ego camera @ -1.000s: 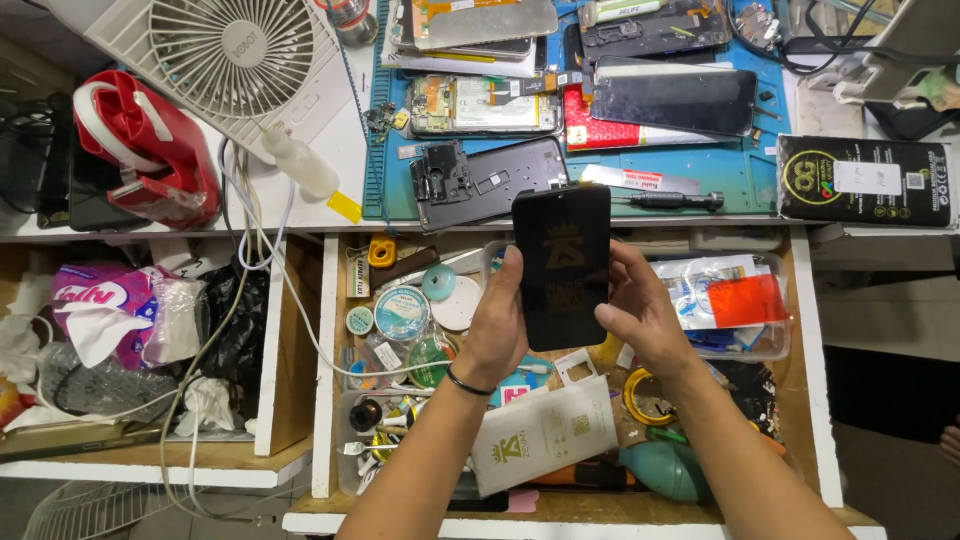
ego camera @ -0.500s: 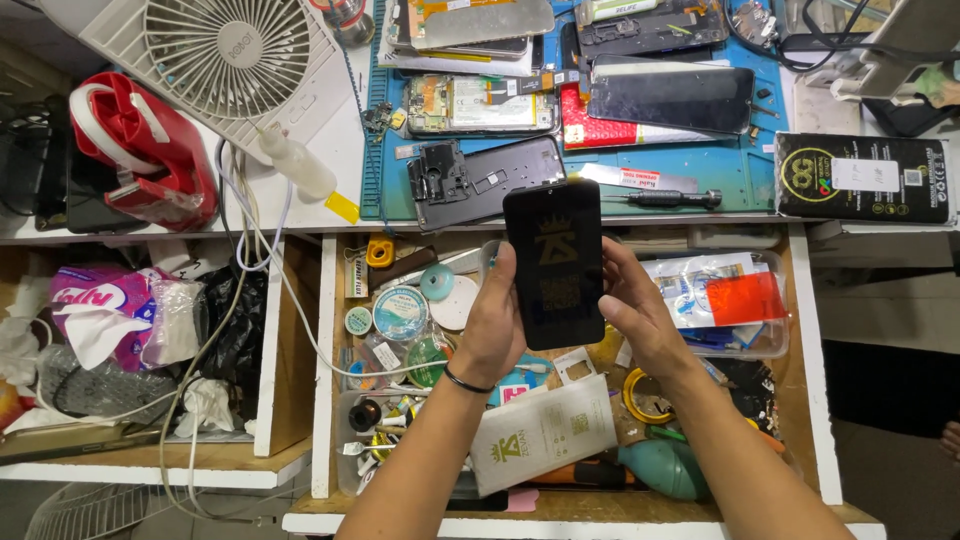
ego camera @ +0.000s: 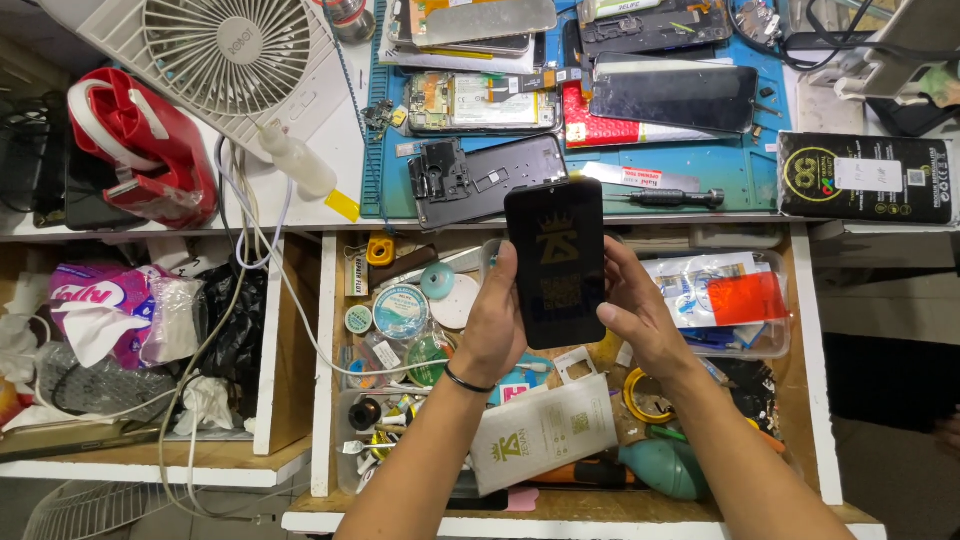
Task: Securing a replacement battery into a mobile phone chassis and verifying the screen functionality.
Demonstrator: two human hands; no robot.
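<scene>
Nearest items: a white paper sleeve (ego camera: 545, 432) is lain at the front of the open drawer (ego camera: 805, 400), with a teal rubber bulb (ego camera: 665, 468) just beside it to the right.
Left hand: the left hand (ego camera: 497, 325) is seen grasping the black glass panel (ego camera: 556, 260) along its left edge, the thumb laid against the side; a dark band is worn at the wrist.
Right hand: the right hand (ego camera: 632, 305) is seen gripping the same panel along its right edge, fingertips pressed to the rim.
Held item: the black glass panel is kept upright between both hands, above the drawer and just before the bench edge, its top overlapping the blue mat (ego camera: 760, 165).
Drawer contents: tape rolls (ego camera: 400, 312), a yellow ring of tape (ego camera: 645, 395) and a clear plastic box (ego camera: 715, 300) with a red packet are stored close about the hands.
Left compartment: crumpled bags and white cables (ego camera: 240, 300) are held there, well apart from the panel.
Bench, middle: a dark phone frame (ego camera: 480, 180) and a screwdriver (ego camera: 665, 198) are set on the mat just beyond the panel.
Bench, far: an opened phone (ego camera: 482, 103), a dark screen (ego camera: 672, 97), a white fan (ego camera: 232, 50) and a red case (ego camera: 140, 150) are placed further back.
Risk, judged: the panel is held by edges only; a slip could be caused by a loosened grip, and cracking on the cluttered drawer would be likely.
Risk, judged: smudging or dust could be caused by fingertips straying onto the face.
</scene>
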